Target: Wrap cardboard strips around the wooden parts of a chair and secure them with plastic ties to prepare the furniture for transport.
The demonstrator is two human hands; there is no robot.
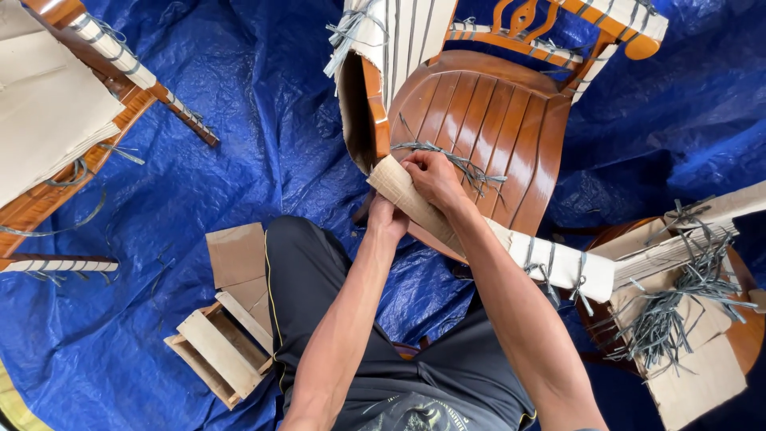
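Observation:
A polished brown wooden chair lies on its side in front of me on a blue tarp. My right hand presses on a cardboard wrap around the chair's near leg, at the edge of the slatted seat. My left hand grips the same cardboard-wrapped leg from below. A bundle of grey plastic straps lies on the seat just past my right hand. Farther along, that leg is wrapped in white foam tied with grey straps.
The blue tarp covers the floor. Another wrapped chair lies at the left. A pile of grey straps rests on cardboard over a chair at the right. A small wooden frame and cardboard pieces lie by my left knee.

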